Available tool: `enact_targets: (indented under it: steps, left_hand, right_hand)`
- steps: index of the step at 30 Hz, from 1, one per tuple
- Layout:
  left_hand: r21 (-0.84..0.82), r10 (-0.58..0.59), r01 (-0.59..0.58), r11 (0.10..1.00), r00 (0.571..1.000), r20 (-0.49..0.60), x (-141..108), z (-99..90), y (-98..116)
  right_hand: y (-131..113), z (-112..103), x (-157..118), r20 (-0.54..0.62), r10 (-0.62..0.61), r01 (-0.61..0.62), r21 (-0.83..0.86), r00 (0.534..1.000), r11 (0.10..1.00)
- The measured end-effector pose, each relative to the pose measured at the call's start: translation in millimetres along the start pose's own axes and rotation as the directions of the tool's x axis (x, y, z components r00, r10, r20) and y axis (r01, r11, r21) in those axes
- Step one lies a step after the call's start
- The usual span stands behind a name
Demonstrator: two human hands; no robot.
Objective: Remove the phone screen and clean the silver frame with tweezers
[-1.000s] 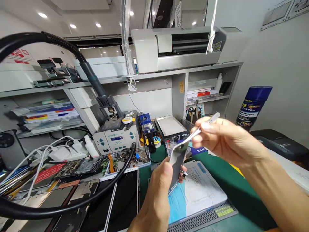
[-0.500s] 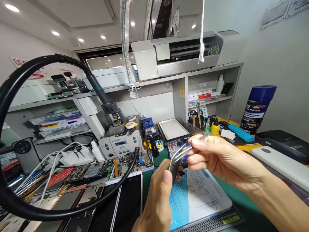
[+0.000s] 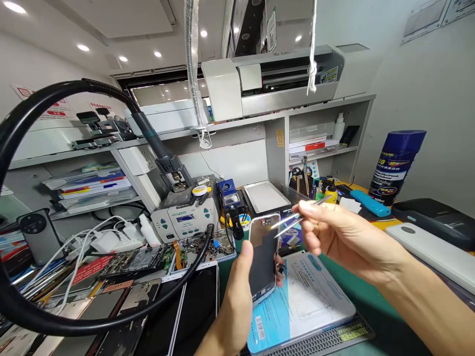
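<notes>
My left hand (image 3: 237, 291) grips a phone frame (image 3: 264, 262) along its sides, thumb on the near left edge. The inner face is turned towards me, dark grey with a brownish upper part and small parts along the top edge. A dark piece (image 3: 281, 268) shows by my fingertips at its right edge. Between the thumb and fingers of my right hand (image 3: 326, 222) is a pair of metal tweezers (image 3: 287, 226). Their two tips are apart and point at the upper right of the frame; whether they touch it I cannot tell.
Below the hands lies a blue and white box (image 3: 315, 296) on a green mat. A black hose (image 3: 111, 329) loops across the left, over several phone parts. Behind stands a grey rework station (image 3: 185, 217). A blue spray can (image 3: 395, 168) is at the right.
My left hand has turned the phone frame so its inner face now shows. My right hand has shifted slightly right, with the tweezers still held.
</notes>
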State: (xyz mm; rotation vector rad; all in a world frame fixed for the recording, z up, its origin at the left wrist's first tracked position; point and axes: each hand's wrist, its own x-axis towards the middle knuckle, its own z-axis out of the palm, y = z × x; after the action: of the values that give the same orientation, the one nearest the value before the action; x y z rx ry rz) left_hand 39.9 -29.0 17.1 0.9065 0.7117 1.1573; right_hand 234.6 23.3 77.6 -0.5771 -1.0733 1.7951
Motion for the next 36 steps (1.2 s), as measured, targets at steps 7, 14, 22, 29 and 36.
enact_targets:
  steps: [7, 14, 22, 29, 36]
  left_hand:
    - [-0.075, -0.195, 0.198, 0.977, 0.979, 0.052, 8, 4.9, 19]
    - [-0.112, -0.194, 0.202, 0.973, 0.978, 0.076, 8, 2.0, 19]
    - [-0.180, -0.266, 0.283, 0.942, 0.958, 0.112, 11, -1.0, 23]
    - [-0.184, -0.286, 0.297, 0.937, 0.955, 0.085, 13, -0.2, 24]
    - [-0.159, -0.303, 0.302, 0.940, 0.953, 0.019, 12, 0.8, 24]
  right_hand:
    - [-14, -8, -5, -0.036, -0.186, 0.186, -0.019, 0.982, 0.982]
    - [-5, -4, -6, 0.082, -0.082, 0.092, -0.128, 0.993, 0.988]
    - [0, -10, 3, 0.003, -0.121, 0.119, -0.194, 0.993, 0.974]
    - [0, -13, 6, -0.102, -0.181, 0.160, -0.188, 0.978, 0.969]
    - [-1, -12, 6, -0.229, -0.423, 0.348, -0.305, 0.877, 0.887]
